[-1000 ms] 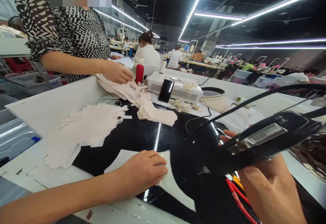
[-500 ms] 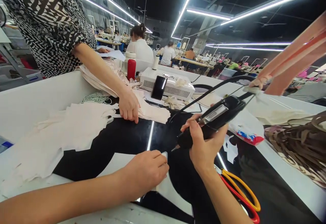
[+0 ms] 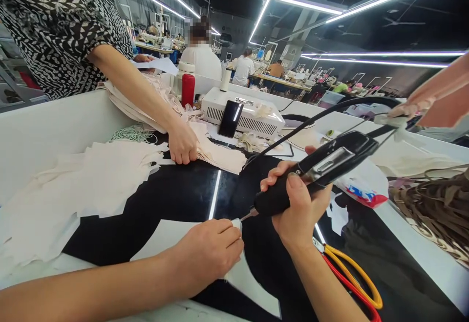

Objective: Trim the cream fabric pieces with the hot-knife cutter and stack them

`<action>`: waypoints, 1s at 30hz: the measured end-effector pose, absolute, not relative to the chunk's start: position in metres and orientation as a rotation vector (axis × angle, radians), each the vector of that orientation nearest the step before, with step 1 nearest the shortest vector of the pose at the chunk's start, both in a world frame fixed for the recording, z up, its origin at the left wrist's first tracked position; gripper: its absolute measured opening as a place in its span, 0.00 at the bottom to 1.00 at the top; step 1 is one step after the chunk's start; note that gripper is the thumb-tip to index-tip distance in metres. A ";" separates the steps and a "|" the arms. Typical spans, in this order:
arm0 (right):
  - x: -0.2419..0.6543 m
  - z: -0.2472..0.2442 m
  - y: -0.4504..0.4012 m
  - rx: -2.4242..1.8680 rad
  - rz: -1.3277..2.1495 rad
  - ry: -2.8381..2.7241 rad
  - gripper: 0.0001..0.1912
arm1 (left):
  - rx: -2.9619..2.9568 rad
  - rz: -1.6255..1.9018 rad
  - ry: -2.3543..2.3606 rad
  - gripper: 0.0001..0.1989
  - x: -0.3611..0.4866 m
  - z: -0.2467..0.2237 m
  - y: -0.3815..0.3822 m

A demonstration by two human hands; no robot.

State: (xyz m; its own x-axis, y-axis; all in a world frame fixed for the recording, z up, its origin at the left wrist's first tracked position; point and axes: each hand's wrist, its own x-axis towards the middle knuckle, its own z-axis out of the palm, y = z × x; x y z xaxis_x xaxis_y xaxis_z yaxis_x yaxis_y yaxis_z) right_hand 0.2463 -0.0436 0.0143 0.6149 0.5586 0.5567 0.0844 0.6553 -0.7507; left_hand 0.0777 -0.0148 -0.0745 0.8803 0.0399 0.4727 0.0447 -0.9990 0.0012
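My right hand (image 3: 302,209) is wrapped around a black corded handheld tool (image 3: 278,200) with a thin metal tip, its thumb on the tool's upper side. The tip points left and reaches the upper corner of a white curved piece (image 3: 252,285), right beside the fingers of my left hand (image 3: 210,248). My left hand is closed, fingertips pinched at that corner. Part of the white piece is hidden under my left hand and forearm. Whether the tip touches the piece I cannot tell. Beneath lies a glossy black surface (image 3: 183,190).
Across the table, a co-worker's hand (image 3: 183,143) rests on stacked pale pieces (image 3: 223,156). More pale pieces (image 3: 106,175) lie left. Behind stand a phone (image 3: 230,119), a white vented box (image 3: 252,117) and a red bottle (image 3: 188,90). Scissors (image 3: 351,273) and brown strips (image 3: 436,200) are right.
The tool's tip has come left and down to the corner by my left fingers. My left hand stays at about the same spot. The co-worker's hand has hardly moved.
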 end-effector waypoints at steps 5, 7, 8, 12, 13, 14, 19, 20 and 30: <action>0.246 0.015 -0.045 -0.818 0.339 -0.877 0.27 | -3.084 -0.735 -0.084 0.06 0.077 -0.078 -0.014; 0.247 0.014 -0.043 -0.815 0.333 -0.877 0.27 | -3.101 -0.717 -0.079 0.06 0.076 -0.077 -0.014; 0.248 0.014 -0.042 -0.812 0.329 -0.876 0.26 | -3.112 -0.712 -0.077 0.06 0.076 -0.075 -0.014; 0.250 0.013 -0.036 -0.806 0.328 -0.870 0.24 | -3.214 -0.754 -0.193 0.02 0.075 -0.064 -0.013; 0.251 0.013 -0.036 -0.806 0.328 -0.872 0.24 | -3.256 -0.772 -0.287 0.05 0.075 -0.060 -0.012; 0.252 0.013 -0.035 -0.805 0.326 -0.876 0.24 | -3.299 -0.778 -0.399 0.08 0.075 -0.057 -0.010; 0.253 0.012 -0.034 -0.804 0.321 -0.898 0.23 | -3.490 -0.650 -0.830 0.12 0.077 -0.048 0.002; 0.253 0.012 -0.034 -0.805 0.322 -0.898 0.23 | -3.527 -0.629 -0.868 0.11 0.078 -0.048 0.004; 0.254 0.011 -0.035 -0.811 0.369 -0.894 0.25 | -3.649 -0.666 -0.959 0.08 0.079 -0.048 0.007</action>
State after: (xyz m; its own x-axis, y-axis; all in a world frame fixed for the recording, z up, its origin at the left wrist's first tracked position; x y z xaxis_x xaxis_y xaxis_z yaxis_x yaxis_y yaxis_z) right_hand 0.2538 -0.0354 0.0107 0.5909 0.5958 0.5440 0.0381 0.6529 -0.7565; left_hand 0.0789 0.0068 -0.0481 0.8355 0.5329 0.1341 0.3119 -0.6608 0.6827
